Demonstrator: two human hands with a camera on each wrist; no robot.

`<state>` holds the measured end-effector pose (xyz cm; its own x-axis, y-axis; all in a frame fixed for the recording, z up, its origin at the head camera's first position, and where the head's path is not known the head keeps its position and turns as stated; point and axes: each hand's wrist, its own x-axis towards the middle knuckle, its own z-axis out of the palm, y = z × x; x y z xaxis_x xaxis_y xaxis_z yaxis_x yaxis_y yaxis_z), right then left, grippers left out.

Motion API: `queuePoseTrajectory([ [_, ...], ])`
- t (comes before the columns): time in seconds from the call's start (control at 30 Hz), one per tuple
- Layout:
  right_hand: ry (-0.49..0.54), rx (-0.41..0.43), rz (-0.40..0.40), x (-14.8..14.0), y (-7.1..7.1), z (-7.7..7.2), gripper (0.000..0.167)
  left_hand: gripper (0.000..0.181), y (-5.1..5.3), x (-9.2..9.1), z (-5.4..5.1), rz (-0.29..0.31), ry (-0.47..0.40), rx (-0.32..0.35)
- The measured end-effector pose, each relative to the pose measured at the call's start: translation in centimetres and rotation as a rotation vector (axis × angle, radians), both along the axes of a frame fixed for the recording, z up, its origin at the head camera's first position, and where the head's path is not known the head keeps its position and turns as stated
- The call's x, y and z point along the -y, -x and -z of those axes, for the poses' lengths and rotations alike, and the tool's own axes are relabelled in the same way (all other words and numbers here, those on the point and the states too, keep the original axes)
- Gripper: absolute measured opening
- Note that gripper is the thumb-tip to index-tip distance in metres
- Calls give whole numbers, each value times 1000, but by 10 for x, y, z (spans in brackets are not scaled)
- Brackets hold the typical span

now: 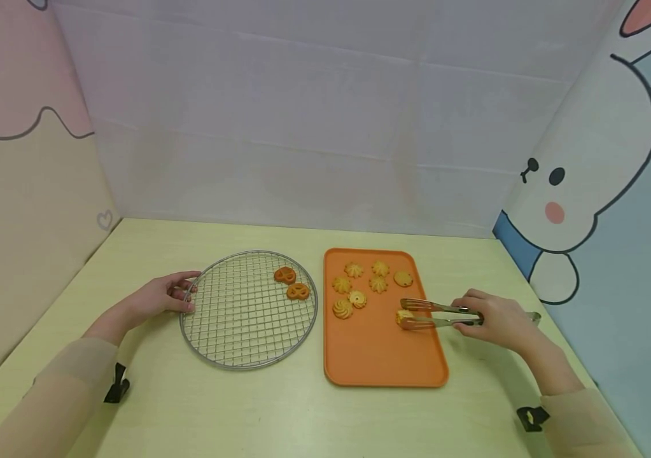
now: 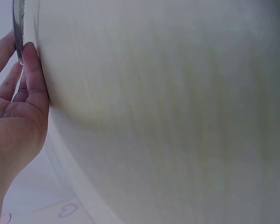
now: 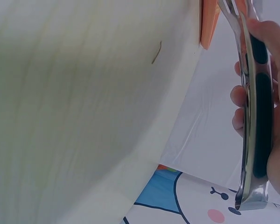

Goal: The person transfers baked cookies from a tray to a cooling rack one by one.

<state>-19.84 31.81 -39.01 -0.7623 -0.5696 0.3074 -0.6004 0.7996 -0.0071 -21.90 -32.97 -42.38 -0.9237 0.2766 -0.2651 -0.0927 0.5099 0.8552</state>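
On the left, my left hand [image 1: 159, 299] holds the rim of a round wire cooling rack [image 1: 233, 318]; the left wrist view shows the rim between thumb and fingers. Two brown pretzel-shaped cookies [image 1: 298, 291] lie on the rack's right part. My right hand [image 1: 497, 319] grips metal tongs [image 1: 445, 322] with dark handle pads [image 3: 263, 126]. The tong ends reach over an orange tray [image 1: 382, 362]. One yellow cookie [image 1: 402, 315] lies between them, partly covered by the nearer end. Several other cookies [image 1: 342, 309] sit on the tray's far half.
Beneath everything is a pale wooden table [image 1: 279, 413]. A white wall covering [image 1: 314, 159] stands behind it, with a cartoon-printed panel [image 1: 588, 222] on the right and another printed panel [image 1: 21, 210] on the left. A narrow gap separates rack and tray.
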Motion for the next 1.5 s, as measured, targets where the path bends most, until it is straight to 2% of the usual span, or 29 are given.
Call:
queuePoseTrajectory([
  [0.63, 25, -2, -41, 0, 1, 0, 22, 86, 0, 0, 0, -2, -9, 2],
  [1.3, 27, 25, -43, 1, 0, -6, 19, 85, -1, -1, -2, -3, -1, -9],
  [1.5, 17, 55, -36, 2, -1, -7, 16, 84, -1, 0, -1, -8, -2, -7],
])
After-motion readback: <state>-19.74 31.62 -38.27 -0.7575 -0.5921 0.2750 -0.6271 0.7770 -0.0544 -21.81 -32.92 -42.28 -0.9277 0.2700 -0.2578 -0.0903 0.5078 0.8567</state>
